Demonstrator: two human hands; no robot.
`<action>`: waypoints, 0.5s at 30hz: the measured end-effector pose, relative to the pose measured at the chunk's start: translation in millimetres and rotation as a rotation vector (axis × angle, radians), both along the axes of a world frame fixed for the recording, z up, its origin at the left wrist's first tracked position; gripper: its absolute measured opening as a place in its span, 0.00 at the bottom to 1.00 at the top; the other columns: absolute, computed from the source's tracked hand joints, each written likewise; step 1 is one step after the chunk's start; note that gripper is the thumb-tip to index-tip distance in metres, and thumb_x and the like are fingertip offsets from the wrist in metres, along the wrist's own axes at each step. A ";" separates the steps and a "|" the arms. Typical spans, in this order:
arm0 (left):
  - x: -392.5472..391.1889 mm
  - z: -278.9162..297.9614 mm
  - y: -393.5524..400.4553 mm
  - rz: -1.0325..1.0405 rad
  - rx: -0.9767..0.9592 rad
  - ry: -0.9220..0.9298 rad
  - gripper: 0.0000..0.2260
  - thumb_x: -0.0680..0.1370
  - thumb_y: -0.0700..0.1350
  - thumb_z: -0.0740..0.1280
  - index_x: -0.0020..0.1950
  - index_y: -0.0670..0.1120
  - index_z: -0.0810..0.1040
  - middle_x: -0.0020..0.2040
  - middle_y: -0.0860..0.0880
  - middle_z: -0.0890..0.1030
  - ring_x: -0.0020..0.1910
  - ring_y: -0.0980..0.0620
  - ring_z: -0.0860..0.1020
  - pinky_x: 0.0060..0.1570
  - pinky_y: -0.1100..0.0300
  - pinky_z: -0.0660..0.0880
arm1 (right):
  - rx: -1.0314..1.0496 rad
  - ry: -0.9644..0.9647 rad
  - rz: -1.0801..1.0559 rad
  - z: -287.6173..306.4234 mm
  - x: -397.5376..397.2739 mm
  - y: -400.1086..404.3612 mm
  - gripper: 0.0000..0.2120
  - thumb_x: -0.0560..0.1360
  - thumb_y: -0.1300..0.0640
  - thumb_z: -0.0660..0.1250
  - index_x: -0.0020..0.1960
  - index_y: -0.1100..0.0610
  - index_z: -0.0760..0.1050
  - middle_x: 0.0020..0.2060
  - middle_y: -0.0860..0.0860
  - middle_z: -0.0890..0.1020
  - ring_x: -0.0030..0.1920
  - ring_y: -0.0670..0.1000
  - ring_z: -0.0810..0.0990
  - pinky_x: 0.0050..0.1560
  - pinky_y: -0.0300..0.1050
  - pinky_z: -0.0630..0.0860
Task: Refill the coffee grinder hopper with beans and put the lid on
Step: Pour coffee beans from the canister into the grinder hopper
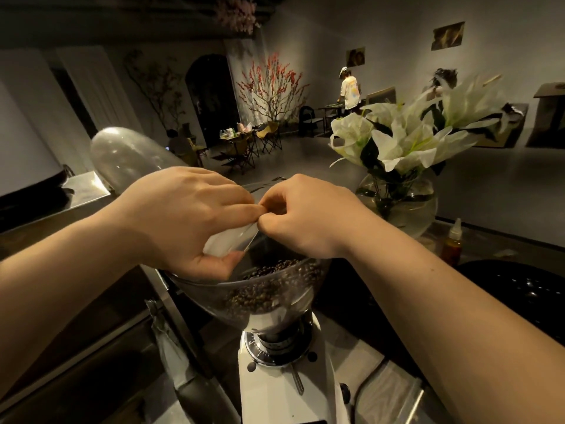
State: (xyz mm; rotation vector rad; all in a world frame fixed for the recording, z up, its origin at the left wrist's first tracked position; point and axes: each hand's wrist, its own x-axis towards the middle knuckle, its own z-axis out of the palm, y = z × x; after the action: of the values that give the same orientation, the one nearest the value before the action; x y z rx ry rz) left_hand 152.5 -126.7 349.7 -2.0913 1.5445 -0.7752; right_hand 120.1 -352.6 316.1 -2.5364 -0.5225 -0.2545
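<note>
**Now both hands work a packet above the hopper**

Your left hand (180, 218) and right hand (308, 215) meet directly over the hopper (263, 289), fingers curled, pinching a small white packet (227, 240) between them. Beans (275, 270) already fill the hopper. Right of it stands a vase of lilies (400, 206); beyond that, an amber dropper bottle (452, 244).

White lilies (406, 133) in round glass vase (400, 206); small dropper bottle (453, 243) beside; red-blossom tree (272, 87) far back.
</note>
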 end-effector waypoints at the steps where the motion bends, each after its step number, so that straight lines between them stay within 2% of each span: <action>1: 0.5 -0.1 -2.1 0.006 0.031 -0.004 0.27 0.77 0.62 0.67 0.69 0.48 0.83 0.61 0.46 0.87 0.56 0.42 0.88 0.56 0.46 0.86 | -0.017 0.000 0.005 0.0 0.6 -0.7 0.12 0.81 0.41 0.65 0.57 0.43 0.85 0.48 0.43 0.87 0.50 0.48 0.83 0.49 0.49 0.77; 3: 1.3 -0.3 -5.8 0.019 0.088 -0.014 0.25 0.78 0.62 0.66 0.69 0.49 0.82 0.60 0.46 0.87 0.56 0.42 0.87 0.56 0.46 0.85 | -0.053 -0.002 0.007 0.5 2.2 -1.2 0.13 0.81 0.41 0.64 0.55 0.43 0.85 0.46 0.43 0.86 0.48 0.49 0.82 0.47 0.49 0.75; 6: 1.9 -1.1 -11.1 0.019 0.143 0.023 0.22 0.80 0.60 0.67 0.65 0.47 0.82 0.57 0.45 0.86 0.52 0.42 0.86 0.52 0.45 0.85 | -0.089 0.003 -0.006 0.7 4.3 -1.1 0.13 0.80 0.41 0.64 0.51 0.46 0.85 0.41 0.44 0.85 0.44 0.49 0.81 0.41 0.47 0.71; 9: -1.4 -1.2 -15.6 0.046 0.096 0.031 0.20 0.79 0.59 0.69 0.64 0.46 0.82 0.56 0.44 0.86 0.51 0.42 0.87 0.51 0.46 0.85 | -0.074 -0.020 -0.007 -0.9 5.8 -2.3 0.13 0.79 0.41 0.64 0.50 0.46 0.83 0.41 0.45 0.84 0.44 0.51 0.81 0.38 0.46 0.70; 10: -2.2 -1.6 -16.0 0.062 0.069 0.013 0.21 0.79 0.59 0.69 0.64 0.46 0.83 0.57 0.44 0.87 0.52 0.42 0.87 0.52 0.48 0.85 | -0.042 -0.031 -0.012 -1.7 4.8 -3.1 0.13 0.80 0.42 0.63 0.53 0.46 0.83 0.44 0.44 0.84 0.46 0.51 0.82 0.40 0.47 0.72; 13: -7.7 -4.8 -15.7 0.108 -0.018 -0.041 0.22 0.78 0.59 0.69 0.63 0.44 0.85 0.58 0.44 0.88 0.52 0.41 0.88 0.53 0.52 0.83 | 0.115 -0.059 -0.008 -2.3 -1.7 -3.9 0.18 0.81 0.41 0.63 0.69 0.43 0.77 0.56 0.43 0.85 0.56 0.51 0.83 0.55 0.53 0.80; 15: -11.7 -6.6 -15.5 0.126 -0.053 -0.058 0.23 0.77 0.60 0.69 0.63 0.45 0.86 0.59 0.44 0.88 0.54 0.41 0.88 0.54 0.51 0.83 | 0.172 -0.078 0.008 -2.5 -6.3 -3.4 0.19 0.81 0.42 0.63 0.71 0.42 0.75 0.56 0.41 0.84 0.56 0.49 0.83 0.58 0.54 0.81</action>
State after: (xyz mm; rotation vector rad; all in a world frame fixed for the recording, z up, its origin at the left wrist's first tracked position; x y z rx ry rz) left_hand 140.7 -142.2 343.1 -2.1611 1.3609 -0.8317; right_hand 113.8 -356.0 313.6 -2.3642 -0.5177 -0.3796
